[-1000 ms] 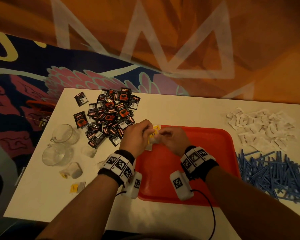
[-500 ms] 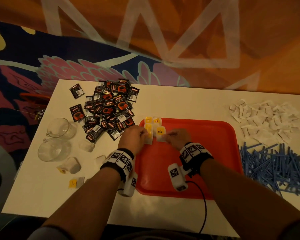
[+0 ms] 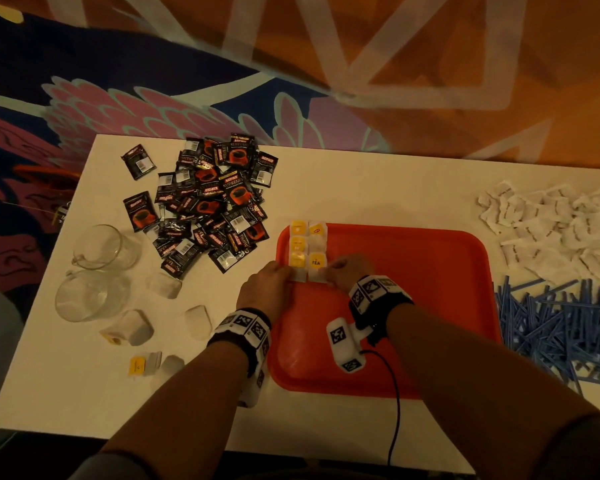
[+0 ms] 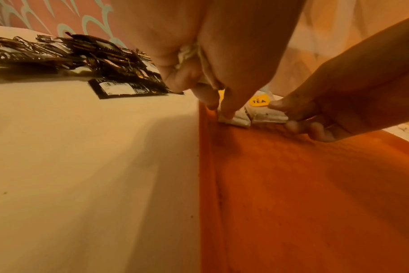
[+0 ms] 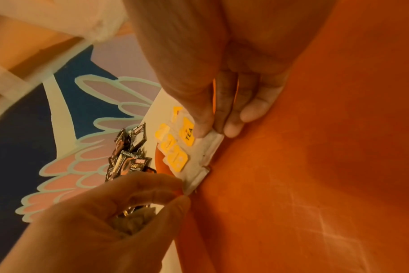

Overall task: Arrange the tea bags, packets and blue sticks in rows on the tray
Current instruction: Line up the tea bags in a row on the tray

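A red tray [image 3: 412,289] lies on the white table. Tea bags [image 3: 307,247] with yellow tags lie in two short columns at its far left corner. My left hand [image 3: 289,274] presses its fingertips on the nearest bag of the left column [image 4: 234,119]. It also keeps a crumpled white tea bag [image 4: 187,52] in its curled palm. My right hand [image 3: 328,271] pinches the nearest bag of the right column [image 5: 210,142], the one tagged TEA [image 4: 258,101], with its thumb on top. Both bags lie flat on the tray, side by side.
Black coffee packets [image 3: 215,206] are heaped left of the tray, white packets [image 3: 551,226] at the far right and blue sticks [image 3: 561,317] below them. Loose tea bags [image 3: 132,329] and two glass mugs [image 3: 104,247] stand at the table's left. A cable hangs from my right wrist.
One second ago both hands held tea bags together above the tray corner. They have come down and toward me, and the bags now lie in two columns on the tray.
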`<state>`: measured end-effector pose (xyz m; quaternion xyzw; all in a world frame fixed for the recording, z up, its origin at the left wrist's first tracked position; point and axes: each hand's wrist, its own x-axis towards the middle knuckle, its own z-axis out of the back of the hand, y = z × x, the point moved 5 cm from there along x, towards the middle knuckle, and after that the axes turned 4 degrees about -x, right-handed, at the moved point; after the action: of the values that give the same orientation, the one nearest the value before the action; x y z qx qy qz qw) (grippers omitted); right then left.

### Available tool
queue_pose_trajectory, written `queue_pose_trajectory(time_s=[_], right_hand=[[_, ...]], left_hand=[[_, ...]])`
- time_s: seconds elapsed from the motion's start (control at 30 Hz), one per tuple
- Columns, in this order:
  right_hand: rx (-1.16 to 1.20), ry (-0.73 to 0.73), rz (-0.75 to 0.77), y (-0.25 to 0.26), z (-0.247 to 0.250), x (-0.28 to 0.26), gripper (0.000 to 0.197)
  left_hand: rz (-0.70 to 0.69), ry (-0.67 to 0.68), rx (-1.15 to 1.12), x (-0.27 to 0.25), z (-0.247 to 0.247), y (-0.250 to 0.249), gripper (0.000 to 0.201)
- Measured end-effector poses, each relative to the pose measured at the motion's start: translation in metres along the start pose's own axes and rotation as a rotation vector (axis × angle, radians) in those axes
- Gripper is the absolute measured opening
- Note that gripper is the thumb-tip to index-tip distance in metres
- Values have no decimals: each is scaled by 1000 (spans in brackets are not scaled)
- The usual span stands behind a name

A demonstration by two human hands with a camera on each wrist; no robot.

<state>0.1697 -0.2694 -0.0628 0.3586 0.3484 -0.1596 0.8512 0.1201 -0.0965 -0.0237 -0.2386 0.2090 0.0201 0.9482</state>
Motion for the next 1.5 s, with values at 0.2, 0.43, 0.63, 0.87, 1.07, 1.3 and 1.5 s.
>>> queue_pose_trajectory(time_s=[0.2, 0.43, 0.63, 0.87, 1.07, 1.3, 1.5], right_hand=[[-79, -36, -25, 4, 0, 1, 12], [13, -145, -48, 3, 6, -4, 14], [-3, -179, 0, 1, 12, -10, 12], [44, -184, 206, 23, 23, -37, 15], [-7, -13, 606, 64, 16, -87, 13], [-288, -3, 912, 86, 7, -129, 20], [-57, -54, 899, 89, 21, -136, 7]], left_hand=[[-1, -32, -46, 7, -5, 1, 27], [-5, -72, -79, 9, -7, 1, 22], [66, -151, -233, 8, 1, 8, 17], [339, -13, -945, 6, 12, 9, 51], [476, 98, -1389, -8, 19, 2, 63], [556, 186, -1636, -24, 36, -30, 54], [493, 259, -1686, -31, 40, -35, 35]])
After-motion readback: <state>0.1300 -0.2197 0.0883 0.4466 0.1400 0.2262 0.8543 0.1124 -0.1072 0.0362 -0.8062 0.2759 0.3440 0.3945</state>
